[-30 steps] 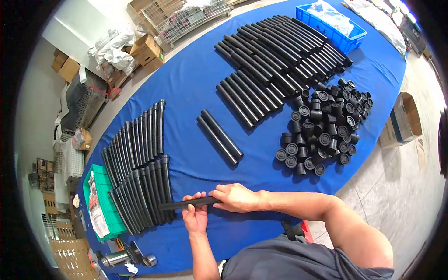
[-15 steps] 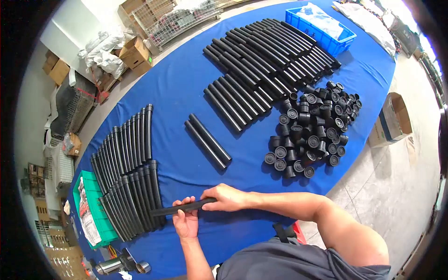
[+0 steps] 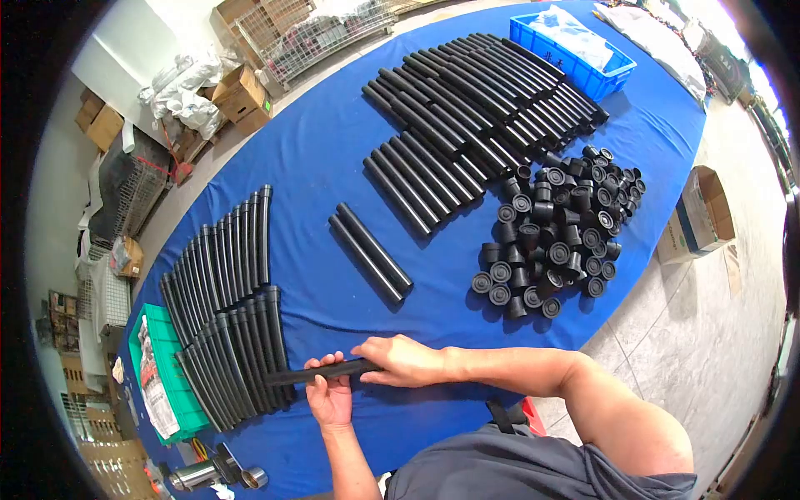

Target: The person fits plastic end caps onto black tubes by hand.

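A black tube (image 3: 300,375) lies across both hands near the table's front edge, its far end pointing left over the row of tubes. My left hand (image 3: 332,402) is closed around its middle, fingers curled from below with the palm up. My right hand (image 3: 407,362) wraps the tube's right end from above and covers it, so whatever sits on that end is hidden. Just left are two rows of black tubes with caps on their upper ends (image 3: 250,358). Two loose plain tubes (image 3: 371,252) rest on the blue cloth beyond my hands.
A heap of black rubber caps (image 3: 558,233) covers the right side of the blue table (image 3: 317,158). Behind it lie many stacked tubes (image 3: 467,108) and a blue crate (image 3: 575,54). At left stand a green tray (image 3: 171,375) and a metal tool (image 3: 196,475). A carton (image 3: 700,212) sits on the floor.
My right hand has turned and shifted slightly over the tube's right end, its fingers reaching further along the top. My left hand and the tube have barely moved.
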A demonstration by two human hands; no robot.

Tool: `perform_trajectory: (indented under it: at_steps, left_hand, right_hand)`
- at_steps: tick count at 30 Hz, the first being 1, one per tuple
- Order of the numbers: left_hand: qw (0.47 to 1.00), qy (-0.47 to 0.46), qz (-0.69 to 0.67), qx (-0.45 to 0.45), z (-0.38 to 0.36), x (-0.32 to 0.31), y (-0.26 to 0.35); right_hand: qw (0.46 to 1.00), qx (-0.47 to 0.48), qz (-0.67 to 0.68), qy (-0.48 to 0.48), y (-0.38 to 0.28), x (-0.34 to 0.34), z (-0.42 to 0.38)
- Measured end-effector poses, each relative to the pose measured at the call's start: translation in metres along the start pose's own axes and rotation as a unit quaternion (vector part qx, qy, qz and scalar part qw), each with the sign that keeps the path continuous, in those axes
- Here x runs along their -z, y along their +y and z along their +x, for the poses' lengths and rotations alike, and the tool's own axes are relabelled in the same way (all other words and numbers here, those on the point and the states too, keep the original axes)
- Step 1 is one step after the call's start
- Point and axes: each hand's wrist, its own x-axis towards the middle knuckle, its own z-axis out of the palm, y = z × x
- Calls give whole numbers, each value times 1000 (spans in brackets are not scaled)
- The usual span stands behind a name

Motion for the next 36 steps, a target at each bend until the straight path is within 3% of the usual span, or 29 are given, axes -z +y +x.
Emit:
perform_trajectory:
  at_steps: [1,4,5,8,9,10,12,13,15,16,17,20,21,22,24,26,27,31,36]
  left_hand:
    - [1000,-6,-1,-3,0,-1,0]
    - [1000,-3,13,3,0,-5,0]
    - [1000,11,10,6,1,-7,0]
    - [1000,25,-2,8,2,-7,0]
    - [1000,9,-8,4,2,-5,1]
    - [1000,-7,-14,0,1,-3,1]
    - [1000,-14,-7,2,1,-2,1]
    - [1000,-18,-3,2,1,-2,1]
    - [1000,15,3,9,2,-9,1]
    - [999,32,5,13,2,-11,1]
    - [1000,25,0,10,2,-10,1]
    - [1000,4,-14,7,0,-4,2]
    - [1000,-3,-15,9,-1,-3,2]
    - [1000,-10,-17,12,-1,-3,3]
    - [1000,2,-9,7,0,-6,2]
    - [1000,10,-9,3,1,-8,1]
    - [1000,12,-12,2,2,-8,1]
    - [1000,5,-12,4,0,-4,2]
    - [1000,1,-18,0,1,-4,0]
  right_hand:
    - [990,-78,107,-48,0,5,4]
    - [925,-254,209,-191,-13,29,16]
    - [994,-55,84,-50,8,3,3]
    - [992,47,-114,5,5,-4,0]
    - [997,37,-59,9,5,-4,-1]
    - [993,-76,44,-75,-5,10,6]
    - [894,-292,243,-236,-21,38,21]
    - [901,-284,228,-235,-15,34,21]
    - [994,-80,17,-75,5,2,5]
    - [995,27,-91,9,3,-2,3]
    - [986,54,-159,-2,3,-2,1]
    - [999,37,38,12,11,-4,2]
    - [943,-222,191,-159,-21,33,15]
    - [913,-254,274,-161,-15,29,15]
    - [941,-232,209,-127,-15,28,12]
    - [998,-44,4,-32,1,4,3]
    - [994,52,-99,16,1,1,2]
    - [995,-35,74,-60,2,7,3]
    - [999,-15,24,-39,1,2,0]
